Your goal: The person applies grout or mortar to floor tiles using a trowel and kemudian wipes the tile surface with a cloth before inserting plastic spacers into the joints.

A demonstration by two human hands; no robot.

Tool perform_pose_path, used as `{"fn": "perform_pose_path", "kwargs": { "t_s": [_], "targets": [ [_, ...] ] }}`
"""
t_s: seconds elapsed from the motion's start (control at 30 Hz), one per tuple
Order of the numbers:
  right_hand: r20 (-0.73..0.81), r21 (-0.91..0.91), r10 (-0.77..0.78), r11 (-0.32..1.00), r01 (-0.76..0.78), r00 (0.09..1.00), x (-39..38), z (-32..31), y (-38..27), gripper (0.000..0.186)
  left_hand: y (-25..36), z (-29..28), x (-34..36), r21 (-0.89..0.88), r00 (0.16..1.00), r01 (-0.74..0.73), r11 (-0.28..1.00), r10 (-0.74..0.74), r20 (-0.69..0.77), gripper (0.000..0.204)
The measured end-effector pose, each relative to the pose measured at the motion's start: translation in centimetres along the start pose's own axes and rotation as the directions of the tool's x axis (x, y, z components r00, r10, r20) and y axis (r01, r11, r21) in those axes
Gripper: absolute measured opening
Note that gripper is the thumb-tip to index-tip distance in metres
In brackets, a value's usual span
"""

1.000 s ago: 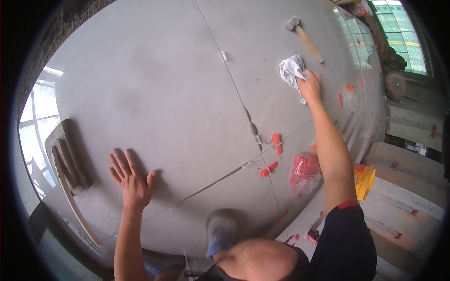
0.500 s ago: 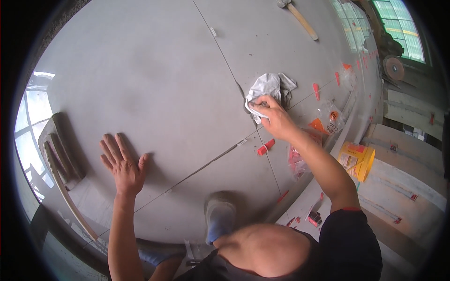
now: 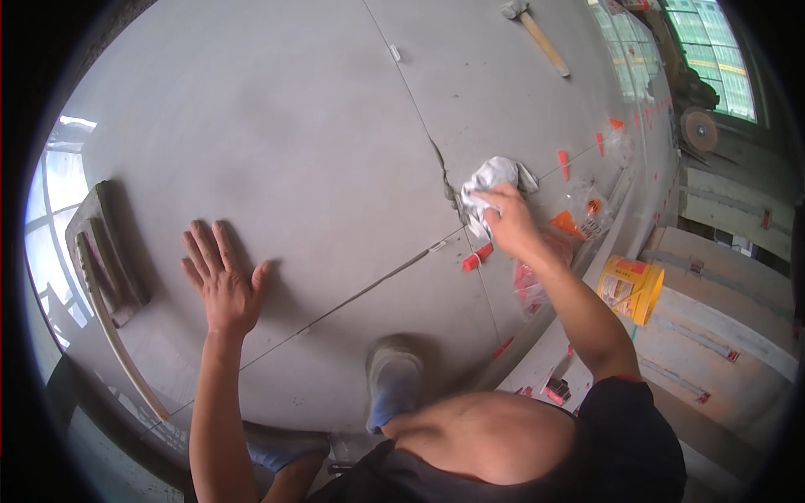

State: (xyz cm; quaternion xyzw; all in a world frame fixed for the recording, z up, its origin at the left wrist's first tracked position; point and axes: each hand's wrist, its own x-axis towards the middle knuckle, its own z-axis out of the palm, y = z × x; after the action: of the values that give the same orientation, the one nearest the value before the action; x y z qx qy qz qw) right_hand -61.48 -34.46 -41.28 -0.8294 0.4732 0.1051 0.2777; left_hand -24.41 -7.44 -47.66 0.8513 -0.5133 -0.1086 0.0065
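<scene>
My right hand [image 3: 511, 220] is closed on a crumpled white cloth [image 3: 490, 176], pressed to the grey floor tiles [image 3: 285, 109] where several seams meet. Dark grey paste [image 3: 449, 186] lies along the seam just left of the cloth. Below the hand sits a red wedge [image 3: 477, 257], and a small white clip [image 3: 437, 246] sticks out of the near seam, which also holds grey paste. My left hand [image 3: 229, 285] lies flat on the large tile with its fingers spread and nothing in it.
A grey block-like tool with a handle [image 3: 109, 251] lies far left. At the top right is a mallet [image 3: 541, 42]. Plastic bags [image 3: 579, 214], red wedges [image 3: 563, 165] and a yellow tub [image 3: 631, 289] are on the right. My shoe [image 3: 392, 369] stands near the bottom seam.
My right hand has shifted the cloth right and slightly nearer, uncovering more of the paste-filled seam. My left hand stays flat on the tile.
</scene>
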Motion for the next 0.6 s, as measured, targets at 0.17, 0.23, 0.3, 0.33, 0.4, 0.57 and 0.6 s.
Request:
{"fn": "perform_pose_path", "kwargs": {
  "t_s": [0.17,0.23,0.3,0.33,0.4,0.57,0.6],
  "targets": [
    [-0.131,0.062,0.021,0.998,-0.013,0.991,-0.4,1.8,-1.8,0.035,-0.1,0.1,0.1,0.002,1.0,-0.014,1.0,0.014,-0.025,0.094],
    [-0.089,-0.002,0.038,0.999,-0.038,0.995,-2.0,1.6,-1.1,0.034,0.0,-0.1,0.0,0.012,1.0,0.001,1.0,-0.002,0.019,0.095],
    [-0.001,-0.013,0.002,1.0,-0.002,1.0,-3.3,1.5,-0.3,0.036,-0.1,-0.1,-0.1,0.018,1.0,-0.003,1.0,0.003,0.009,0.094],
    [-0.005,-0.015,0.002,1.0,-0.002,1.0,-3.8,1.6,-0.2,0.036,-0.1,-0.1,0.0,0.024,1.0,-0.006,1.0,0.006,0.004,0.094],
    [-0.12,-0.026,0.089,0.995,-0.093,0.989,-4.6,1.5,-1.7,0.033,-0.2,0.0,0.0,0.025,1.0,-0.014,1.0,0.014,0.001,0.094],
    [-0.158,-0.035,0.129,0.99,-0.137,0.979,-4.3,4.2,-5.2,0.029,-0.3,-0.1,0.0,0.016,1.0,-0.026,1.0,0.026,-0.016,0.094],
    [-0.187,-0.031,0.162,0.985,-0.17,0.969,-3.9,4.4,-5.4,0.028,-0.3,-0.2,0.0,0.025,1.0,-0.029,0.999,0.029,-0.009,0.094]
  ]
}}
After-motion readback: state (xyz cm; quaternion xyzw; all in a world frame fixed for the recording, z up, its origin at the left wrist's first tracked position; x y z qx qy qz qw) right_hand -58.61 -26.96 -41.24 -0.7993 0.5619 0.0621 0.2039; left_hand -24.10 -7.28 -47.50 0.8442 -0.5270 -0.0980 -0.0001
